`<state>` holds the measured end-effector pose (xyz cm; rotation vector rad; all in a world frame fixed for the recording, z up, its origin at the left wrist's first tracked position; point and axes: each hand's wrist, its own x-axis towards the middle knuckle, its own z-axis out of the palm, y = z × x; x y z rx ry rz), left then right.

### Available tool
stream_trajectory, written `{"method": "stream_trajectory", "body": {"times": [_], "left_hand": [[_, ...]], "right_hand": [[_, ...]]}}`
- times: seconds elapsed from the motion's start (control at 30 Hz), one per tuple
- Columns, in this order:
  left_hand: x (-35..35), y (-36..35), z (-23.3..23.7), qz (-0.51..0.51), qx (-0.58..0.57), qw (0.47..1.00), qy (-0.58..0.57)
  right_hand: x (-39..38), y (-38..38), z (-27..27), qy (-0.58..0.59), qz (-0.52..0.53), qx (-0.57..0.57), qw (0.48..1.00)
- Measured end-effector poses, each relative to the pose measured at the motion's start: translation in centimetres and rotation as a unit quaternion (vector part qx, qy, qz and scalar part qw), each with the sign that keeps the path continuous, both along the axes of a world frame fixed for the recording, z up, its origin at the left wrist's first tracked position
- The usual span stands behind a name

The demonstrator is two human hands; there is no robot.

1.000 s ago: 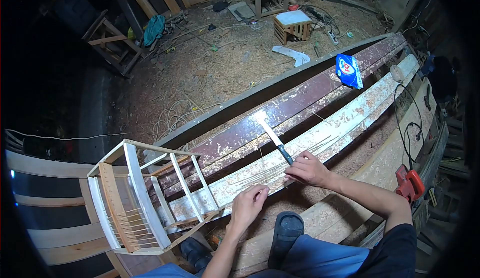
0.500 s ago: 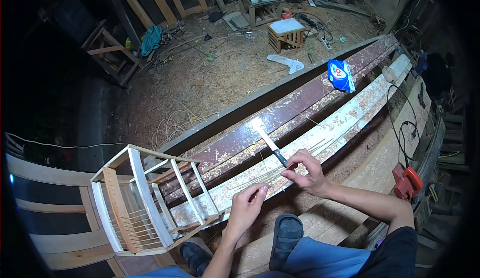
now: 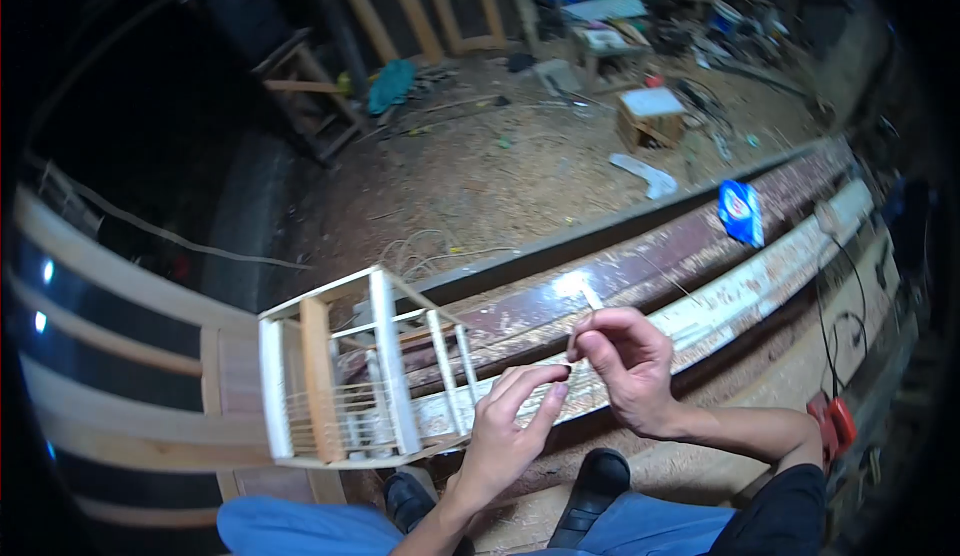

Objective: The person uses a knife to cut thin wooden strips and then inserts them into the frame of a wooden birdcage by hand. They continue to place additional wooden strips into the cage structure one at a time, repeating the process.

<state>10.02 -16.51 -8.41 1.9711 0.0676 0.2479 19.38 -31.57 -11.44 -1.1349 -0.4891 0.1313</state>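
Note:
My left hand [image 3: 512, 421] is closed in a pinch above the pale, shaving-strewn board [image 3: 702, 320]. Close by on its right, my right hand [image 3: 632, 368] also pinches, thumb against fingertips. Whatever lies between the fingers of either hand is too thin or blurred to make out. A knife's blade [image 3: 592, 299] shows just beyond my right hand, which hides the handle. To the left of my hands stands a wooden cage-like frame [image 3: 383, 356] with thin rods [image 3: 350, 399] across its lower part. Thin sticks lie on the board, partly hidden under my hands.
A blue packet [image 3: 740, 213] rests on the long beams at the right. A red power tool [image 3: 838, 426] with a black cord lies at the lower right. Beyond, a small wooden stool [image 3: 650, 116] stands on the shaving-covered floor. Slatted wood [image 3: 110, 321] fills the left side.
The view has shifted, so the surroundings sit lower and further right. My hands are raised nearer the camera and closer together, and my right hand now covers the knife's handle.

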Motion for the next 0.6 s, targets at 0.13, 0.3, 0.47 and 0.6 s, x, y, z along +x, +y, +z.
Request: {"method": "stream_trajectory", "body": {"times": [0.13,0.3,0.47,0.6], "left_hand": [[-2.4,3.0,6.0,-0.009,0.104,0.992,-0.065],[-7.0,8.3,12.1,0.023,0.209,0.973,-0.096],[-9.3,17.6,10.4,0.164,0.358,0.914,-0.095],[-10.4,20.8,6.7,0.189,0.340,0.919,-0.057]], "right_hand": [[0.1,3.1,4.1,0.024,0.094,0.107,0.990],[-1.0,7.4,7.1,-0.151,0.104,-0.161,0.970],[-1.8,12.8,7.9,-0.362,0.142,-0.245,0.888],[-2.8,16.1,8.5,-0.384,0.158,-0.324,0.850]]}}
